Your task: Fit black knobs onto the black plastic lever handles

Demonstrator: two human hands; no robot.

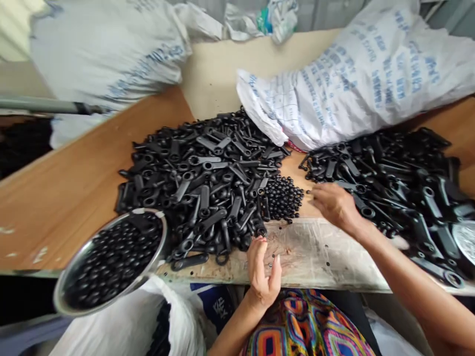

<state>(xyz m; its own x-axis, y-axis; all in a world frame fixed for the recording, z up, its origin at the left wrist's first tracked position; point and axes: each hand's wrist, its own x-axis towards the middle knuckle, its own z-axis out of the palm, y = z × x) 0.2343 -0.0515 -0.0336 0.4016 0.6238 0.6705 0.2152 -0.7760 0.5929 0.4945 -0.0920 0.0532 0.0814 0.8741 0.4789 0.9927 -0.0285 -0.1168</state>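
Note:
My left hand (264, 272) is low over the table's front edge, its thumb apart from the fingers. Its fingertips are at the rim of a ringed black lever part (261, 231), and I cannot tell whether they touch it. My right hand (337, 206) reaches in from the right with its fingers drawn together. A small black ball (308, 192) shows at their tips. Between the hands lies a heap of small black balls (284, 197). Left of it spreads a large pile of black lever-shaped plastic parts (211, 183).
A second pile of black lever parts (404, 183) lies on the right. A metal bowl of black balls (111, 262) stands at the front left, above a white bag (163, 311). White printed sacks lie at the back right (356, 79) and back left (111, 44).

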